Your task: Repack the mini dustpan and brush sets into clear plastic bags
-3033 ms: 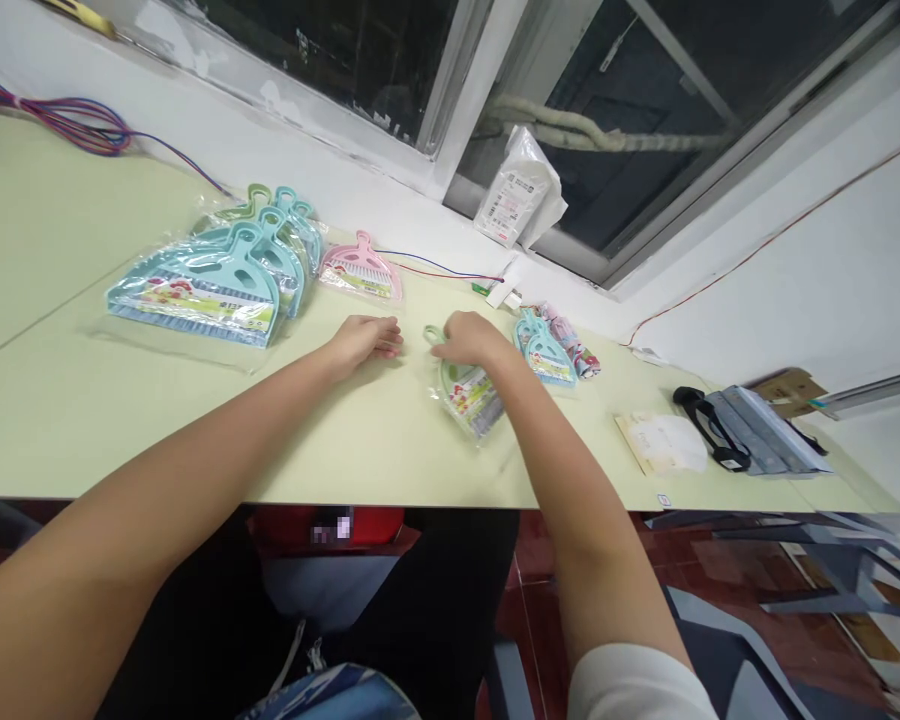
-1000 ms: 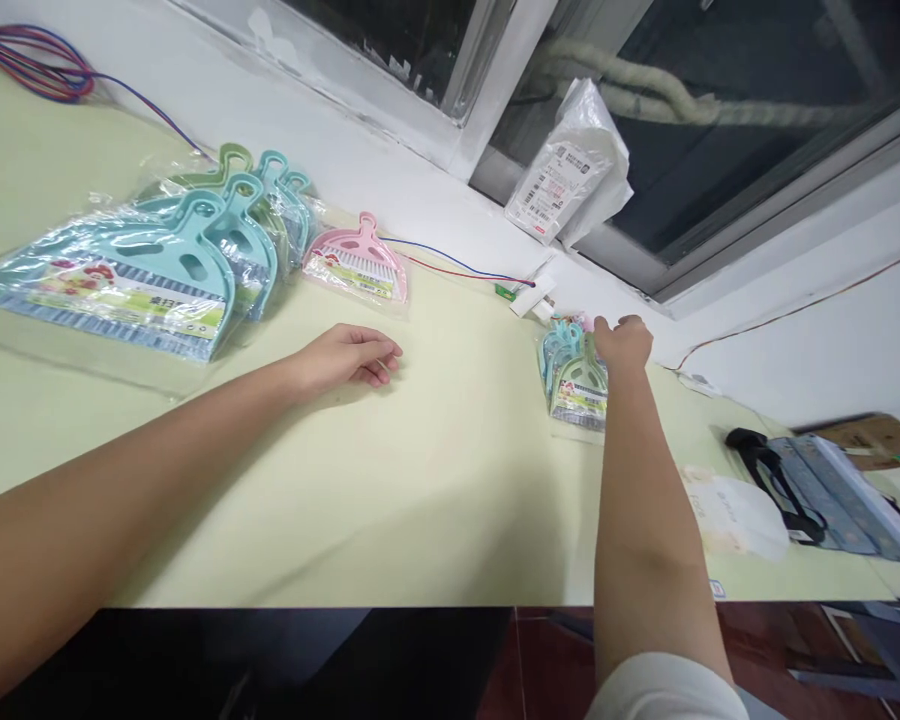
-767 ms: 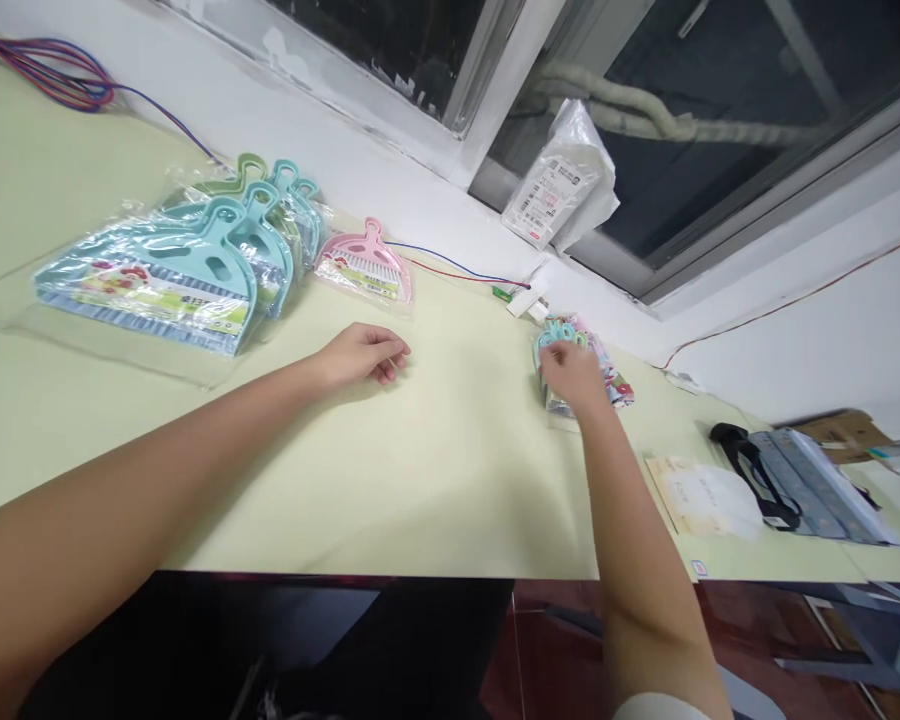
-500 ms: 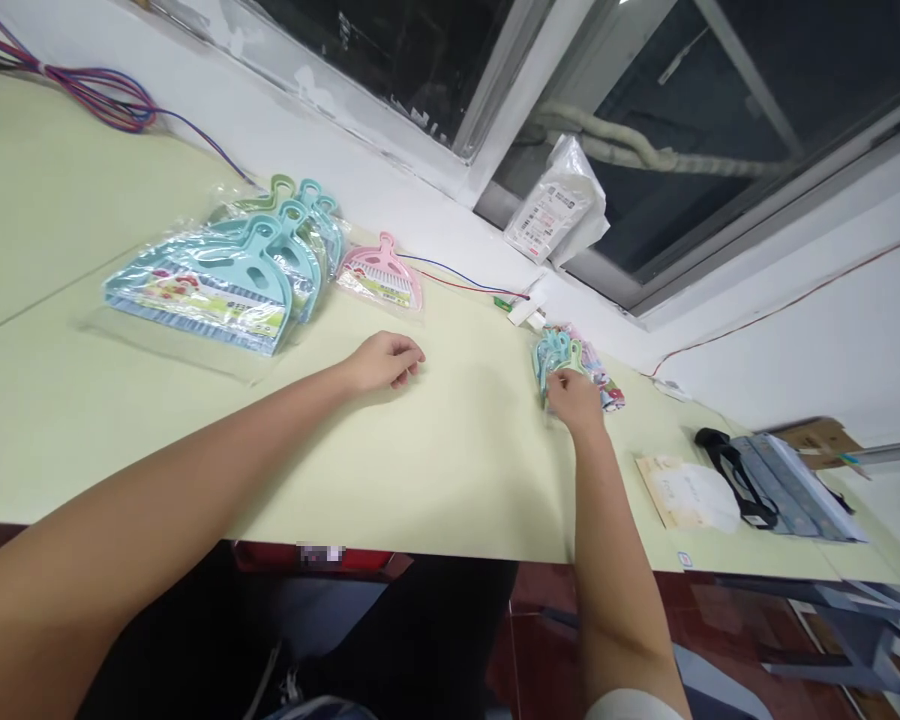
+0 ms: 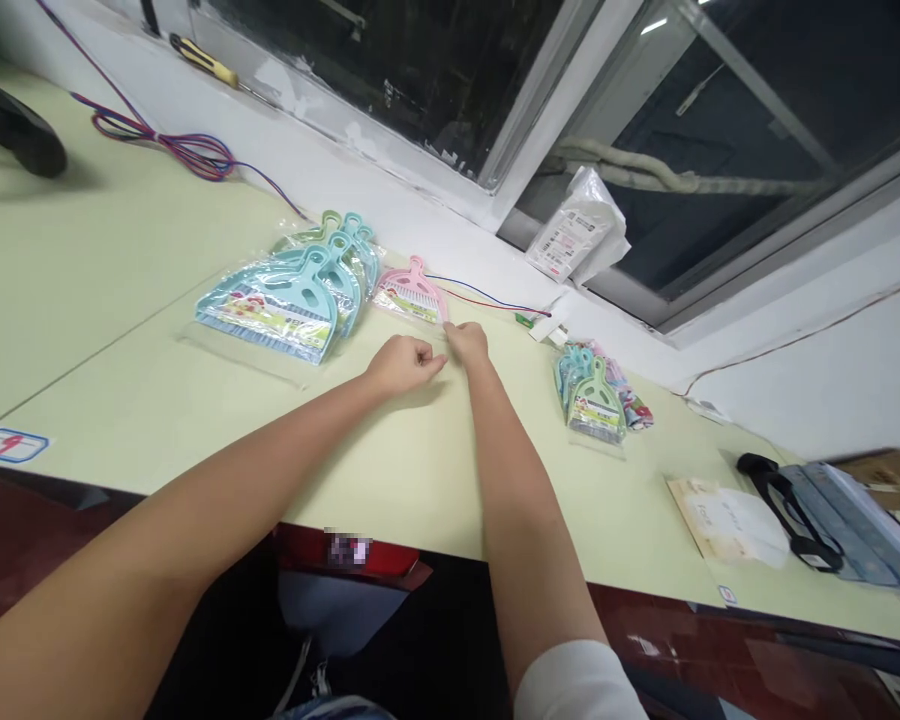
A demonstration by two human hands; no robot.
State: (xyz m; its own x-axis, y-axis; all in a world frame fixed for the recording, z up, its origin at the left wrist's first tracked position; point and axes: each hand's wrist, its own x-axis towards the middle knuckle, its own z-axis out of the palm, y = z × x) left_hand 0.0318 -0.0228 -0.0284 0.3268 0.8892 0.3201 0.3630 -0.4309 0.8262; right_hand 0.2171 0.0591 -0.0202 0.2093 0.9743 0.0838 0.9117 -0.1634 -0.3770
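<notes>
My right hand (image 5: 467, 345) is closed, its fingertips pinching the right edge of the bagged pink dustpan and brush set (image 5: 414, 288). Just to the left, my left hand (image 5: 405, 366) hovers by the front of that set, fingers curled in and thumb out, with nothing visible in it. Larger blue dustpan and brush sets (image 5: 270, 305) in clear plastic lie stacked further left, a green one (image 5: 294, 238) showing behind them. On the right, a small green dustpan and brush set (image 5: 598, 405) lies in front of small blue ones (image 5: 572, 365).
Bundled cables (image 5: 187, 150) run along the wall at the back left, below a screwdriver (image 5: 204, 62) on the ledge. A white package (image 5: 577, 230) leans at the window. To the right lie a printed paper packet (image 5: 727, 520) and a black strap (image 5: 791, 510).
My right hand has left the small green set on the right and moved left to the edge of the pink set. My left hand stays near its place. The view has shifted left.
</notes>
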